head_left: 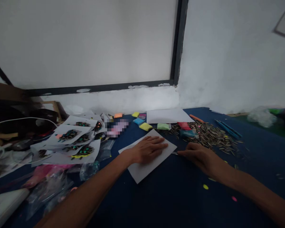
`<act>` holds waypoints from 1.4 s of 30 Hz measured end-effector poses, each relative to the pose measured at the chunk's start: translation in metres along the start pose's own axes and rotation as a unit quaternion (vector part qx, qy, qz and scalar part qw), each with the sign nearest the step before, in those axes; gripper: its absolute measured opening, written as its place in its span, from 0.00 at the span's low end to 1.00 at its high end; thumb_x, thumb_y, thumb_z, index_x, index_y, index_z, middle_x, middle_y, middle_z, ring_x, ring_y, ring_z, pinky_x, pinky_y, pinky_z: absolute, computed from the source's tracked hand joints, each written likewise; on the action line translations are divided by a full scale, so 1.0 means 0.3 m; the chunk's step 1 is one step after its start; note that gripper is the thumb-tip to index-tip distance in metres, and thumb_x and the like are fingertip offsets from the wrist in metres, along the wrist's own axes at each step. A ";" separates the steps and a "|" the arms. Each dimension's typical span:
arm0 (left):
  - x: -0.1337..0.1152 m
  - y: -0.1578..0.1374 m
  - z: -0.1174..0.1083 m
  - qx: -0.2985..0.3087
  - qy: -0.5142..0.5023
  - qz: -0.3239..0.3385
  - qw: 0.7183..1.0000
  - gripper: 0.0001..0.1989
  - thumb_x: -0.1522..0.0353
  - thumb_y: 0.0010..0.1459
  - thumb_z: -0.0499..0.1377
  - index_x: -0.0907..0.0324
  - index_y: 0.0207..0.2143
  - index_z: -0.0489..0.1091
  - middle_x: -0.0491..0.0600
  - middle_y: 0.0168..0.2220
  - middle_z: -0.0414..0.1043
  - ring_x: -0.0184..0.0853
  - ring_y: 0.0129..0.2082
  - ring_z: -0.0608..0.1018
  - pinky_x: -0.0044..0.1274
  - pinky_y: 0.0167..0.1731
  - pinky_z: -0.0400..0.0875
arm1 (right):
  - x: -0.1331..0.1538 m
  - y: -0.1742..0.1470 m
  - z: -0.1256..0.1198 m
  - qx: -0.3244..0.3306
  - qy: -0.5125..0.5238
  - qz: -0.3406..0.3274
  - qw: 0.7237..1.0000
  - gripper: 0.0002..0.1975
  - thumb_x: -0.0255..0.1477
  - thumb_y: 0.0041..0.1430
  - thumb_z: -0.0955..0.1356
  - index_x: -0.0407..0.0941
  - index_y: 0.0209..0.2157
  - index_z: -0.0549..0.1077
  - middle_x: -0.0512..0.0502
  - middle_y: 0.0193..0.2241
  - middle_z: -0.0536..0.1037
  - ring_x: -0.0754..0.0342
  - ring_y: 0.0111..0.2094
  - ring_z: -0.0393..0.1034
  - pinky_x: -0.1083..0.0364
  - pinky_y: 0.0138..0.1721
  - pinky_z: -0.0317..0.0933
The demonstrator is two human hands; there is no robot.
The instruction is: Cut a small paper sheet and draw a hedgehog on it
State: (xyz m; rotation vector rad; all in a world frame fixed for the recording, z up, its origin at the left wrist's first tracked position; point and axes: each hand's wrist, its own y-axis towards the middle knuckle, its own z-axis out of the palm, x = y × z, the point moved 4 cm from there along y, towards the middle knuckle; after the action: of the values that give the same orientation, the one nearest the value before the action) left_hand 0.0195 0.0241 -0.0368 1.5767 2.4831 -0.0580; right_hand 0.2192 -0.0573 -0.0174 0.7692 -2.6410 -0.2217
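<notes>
My left hand (150, 148) lies flat on a sheet of white paper (139, 172), fingers stretched out and pressing on it. The paper sits at an angle on the dark blue tabletop and looks folded, with a corner toward me. Just off the paper's right corner, my right hand (199, 156) is closed around a thin, blade-like tool (174, 153). Only the tool's pale tip shows; the fingers hide the rest. Beyond my right hand spreads a heap of striped sunflower seeds (218, 137).
Small coloured packets, among them a green one (163, 126) and a blue one (139, 121), lie behind the paper. Another white sheet (167, 115) rests by the wall. Seed-decorated sheets (67, 131) and plastic bags (49, 186) crowd the left. A blue cutter (228, 129) lies right.
</notes>
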 end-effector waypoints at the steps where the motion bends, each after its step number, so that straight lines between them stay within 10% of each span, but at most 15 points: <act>1: 0.004 -0.002 0.006 0.001 -0.004 -0.005 1.000 0.24 0.58 0.67 0.36 0.49 0.63 0.50 0.47 0.66 0.44 0.37 0.66 0.47 0.35 0.63 0.41 | -0.002 0.000 0.002 -0.002 -0.004 -0.009 1.000 0.20 0.34 0.67 0.56 0.48 0.50 0.74 0.42 0.32 0.69 0.53 0.31 0.67 0.54 0.32 0.61; 42: -0.007 -0.009 0.002 0.004 -0.006 -0.013 1.000 0.26 0.55 0.66 0.36 0.48 0.64 0.48 0.46 0.67 0.42 0.39 0.66 0.45 0.37 0.63 0.40 | 0.037 -0.011 0.010 -0.024 -0.022 -0.089 0.995 0.17 0.29 0.67 0.57 0.51 0.51 0.71 0.45 0.32 0.69 0.55 0.30 0.64 0.56 0.31 0.56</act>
State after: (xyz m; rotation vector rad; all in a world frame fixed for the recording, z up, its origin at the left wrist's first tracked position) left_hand 0.0179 0.0209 -0.0372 1.5425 2.4990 -0.0818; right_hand 0.2108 -0.0659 -0.0175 0.9950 -2.5976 -0.3528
